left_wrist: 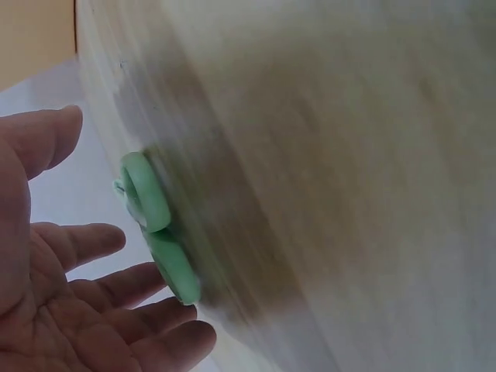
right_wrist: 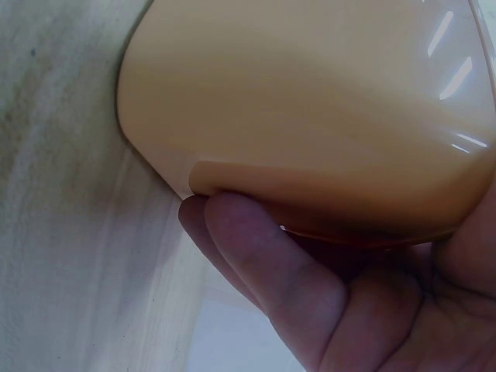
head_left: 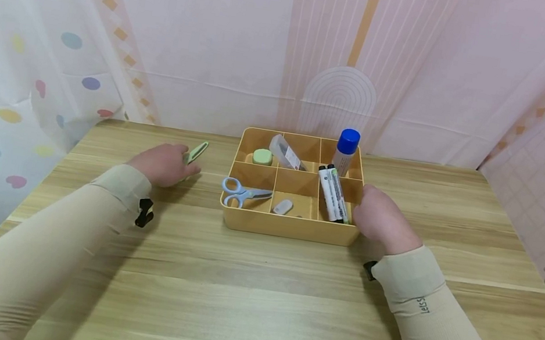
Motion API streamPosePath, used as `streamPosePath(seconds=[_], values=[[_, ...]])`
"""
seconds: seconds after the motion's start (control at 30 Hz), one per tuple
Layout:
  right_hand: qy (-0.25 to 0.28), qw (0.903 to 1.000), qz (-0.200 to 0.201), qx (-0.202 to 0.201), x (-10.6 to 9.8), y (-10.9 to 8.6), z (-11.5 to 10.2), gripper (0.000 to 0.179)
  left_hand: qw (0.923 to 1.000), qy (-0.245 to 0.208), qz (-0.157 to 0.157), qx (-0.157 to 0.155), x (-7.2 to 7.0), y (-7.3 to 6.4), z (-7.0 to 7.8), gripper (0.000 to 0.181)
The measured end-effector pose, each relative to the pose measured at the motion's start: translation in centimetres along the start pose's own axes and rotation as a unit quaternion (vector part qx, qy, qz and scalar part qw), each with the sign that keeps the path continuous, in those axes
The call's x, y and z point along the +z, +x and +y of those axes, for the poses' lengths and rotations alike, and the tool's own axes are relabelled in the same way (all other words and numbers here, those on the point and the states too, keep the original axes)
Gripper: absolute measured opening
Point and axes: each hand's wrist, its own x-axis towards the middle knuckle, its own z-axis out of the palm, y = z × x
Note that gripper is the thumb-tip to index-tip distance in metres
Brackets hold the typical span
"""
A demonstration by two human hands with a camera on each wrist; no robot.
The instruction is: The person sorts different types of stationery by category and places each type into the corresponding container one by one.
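Note:
On the left of the table, a small light-green item with a rounded loop (head_left: 198, 151) lies close to my left hand (head_left: 163, 165). In the left wrist view, that green item (left_wrist: 147, 194) shows two rounded parts, and my left fingers (left_wrist: 167, 314) are spread right beside it, the thumb apart. I cannot tell its exact kind. My right hand (head_left: 379, 216) grips the right side of a yellow compartment organizer (head_left: 290, 228). In the right wrist view, its fingers (right_wrist: 256, 240) bend against the organizer's smooth side wall (right_wrist: 294, 101).
The organizer holds blue-handled scissors (head_left: 242, 194), a light eraser (head_left: 283, 207), a green rounded case (head_left: 262, 157), a clear plastic case (head_left: 285, 152), dark-capped markers (head_left: 334, 194) and a blue-capped glue stick (head_left: 345, 151). Behind the wooden table (head_left: 252, 302) hangs a patterned curtain (head_left: 218, 38).

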Motion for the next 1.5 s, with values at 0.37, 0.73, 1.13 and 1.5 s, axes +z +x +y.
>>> streamPosePath(seconds=[0.37,0.73,1.13,1.5], values=[[0.003,1.0,-0.002,0.003,-0.02,-0.02,-0.08,0.051,0.9997,0.017,0.015,0.008,0.14,-0.35,0.2,0.047],[0.004,1.0,-0.004,0.003,-0.02,0.0,-0.1,0.052,0.998,0.055,0.028,0.018,0.17,-0.61,0.39,0.036],[0.001,1.0,-0.004,0.005,0.05,0.04,-0.02,0.052,0.9965,0.074,0.031,0.025,0.21,-0.55,0.13,0.03],[0.0,1.0,-0.002,0.003,0.04,0.01,0.0,0.052,0.9971,0.067,0.029,0.021,0.08,-0.56,0.09,0.031]])
